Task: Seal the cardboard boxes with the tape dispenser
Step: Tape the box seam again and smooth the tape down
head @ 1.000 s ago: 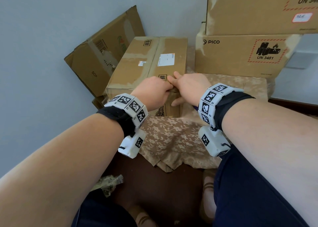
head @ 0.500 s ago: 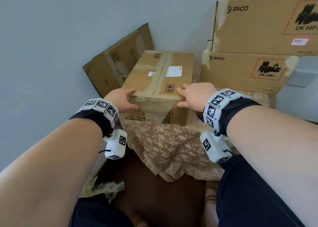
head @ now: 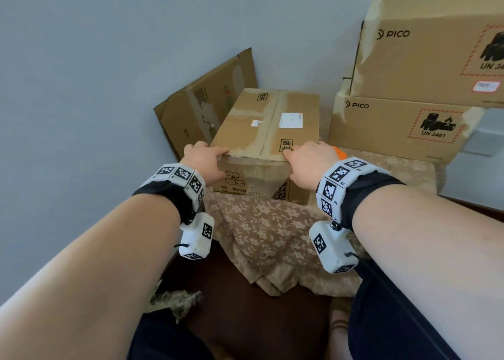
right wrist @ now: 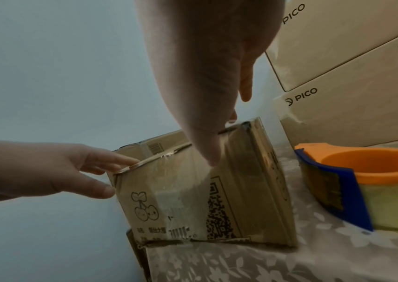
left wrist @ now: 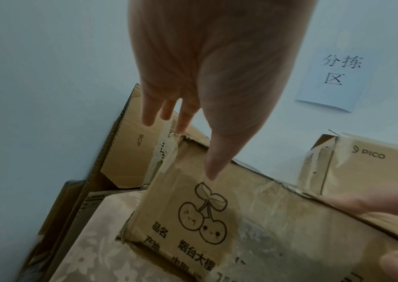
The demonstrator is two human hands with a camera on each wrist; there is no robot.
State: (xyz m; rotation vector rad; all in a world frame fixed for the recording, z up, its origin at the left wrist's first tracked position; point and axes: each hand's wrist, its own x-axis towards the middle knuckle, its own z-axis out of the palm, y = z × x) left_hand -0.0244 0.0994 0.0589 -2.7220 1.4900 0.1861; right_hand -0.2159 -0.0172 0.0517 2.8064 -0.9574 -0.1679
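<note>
A: Reaching forward, both forearms stretch over the floral cloth (head: 261,231), and the left hand (head: 203,159) rests at the near left corner of the cardboard box (head: 268,122), fingers straight along the top edge, thumb against the front face; nothing is gripped.

B: And the right hand (head: 309,162)?

A: It lies at the near right part of the same edge, fingers extended and relaxed on the taped top, thumb pointing down the front. It grasps nothing either.

B: Where does the box sit?

A: Between the two hands, on the cloth, its cherry print (left wrist: 202,213) just below the left thumb. Clear tape shines over the top seam and the front face.

B: What about the tape dispenser (right wrist: 360,183)?

A: It lies on the cloth just to the right of the right hand, orange core with a blue blade guard, apart from the box and untouched.

B: Farther out?

A: Beyond the right hand, two PICO boxes (head: 395,128) are stacked. Beyond the left hand a flattened carton (head: 196,114) leans on the wall (head: 109,59).
</note>
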